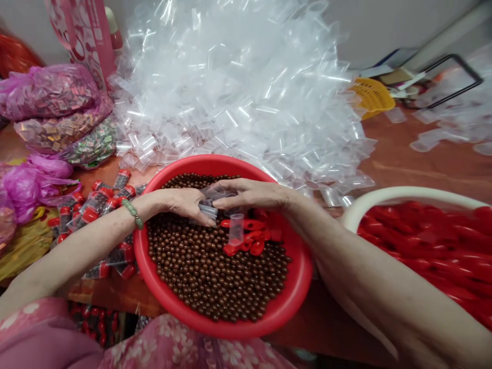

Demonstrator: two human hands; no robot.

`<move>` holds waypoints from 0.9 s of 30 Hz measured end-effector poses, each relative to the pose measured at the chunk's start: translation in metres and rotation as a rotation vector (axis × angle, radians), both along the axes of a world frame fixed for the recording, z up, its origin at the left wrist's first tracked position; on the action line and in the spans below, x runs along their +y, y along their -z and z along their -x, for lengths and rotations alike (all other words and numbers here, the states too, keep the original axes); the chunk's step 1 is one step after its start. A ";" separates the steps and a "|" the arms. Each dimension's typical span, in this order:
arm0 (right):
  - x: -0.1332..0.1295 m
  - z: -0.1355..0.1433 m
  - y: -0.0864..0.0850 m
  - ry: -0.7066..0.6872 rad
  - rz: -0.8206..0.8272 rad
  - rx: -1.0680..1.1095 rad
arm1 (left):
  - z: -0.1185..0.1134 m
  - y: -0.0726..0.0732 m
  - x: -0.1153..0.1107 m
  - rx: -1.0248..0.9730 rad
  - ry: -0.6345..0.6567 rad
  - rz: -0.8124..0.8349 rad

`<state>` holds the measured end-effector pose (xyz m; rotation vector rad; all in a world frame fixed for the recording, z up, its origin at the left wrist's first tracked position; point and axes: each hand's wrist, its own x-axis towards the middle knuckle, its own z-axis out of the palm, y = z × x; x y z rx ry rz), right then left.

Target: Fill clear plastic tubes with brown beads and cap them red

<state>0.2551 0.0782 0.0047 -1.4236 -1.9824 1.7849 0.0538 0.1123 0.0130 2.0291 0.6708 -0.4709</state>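
Above a red basin of small round brown balls, my two hands meet. My left hand is closed around a few clear plastic tubes. From the other side, my right hand has its fingers bent onto the same bunch of tubes; its fingertips are partly hidden. Right below it, red plastic caps lie on the balls, with one loose clear tube among them.
A big heap of clear tubes rises behind the basin. Filled red-capped tubes lie at left, near pink bags of small packets. At right are a pale tub of red caps and a yellow basket.
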 end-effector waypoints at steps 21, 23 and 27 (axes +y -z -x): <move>-0.055 -0.002 -0.006 -0.324 -0.724 -0.447 | 0.007 0.003 -0.033 0.024 -0.135 -0.760; -0.051 -0.003 -0.006 -0.293 -0.732 -0.409 | 0.005 0.005 -0.040 0.004 -0.175 -0.737; -0.040 -0.003 -0.008 -0.165 -0.802 -0.483 | 0.006 0.002 -0.045 -0.165 -0.236 -0.710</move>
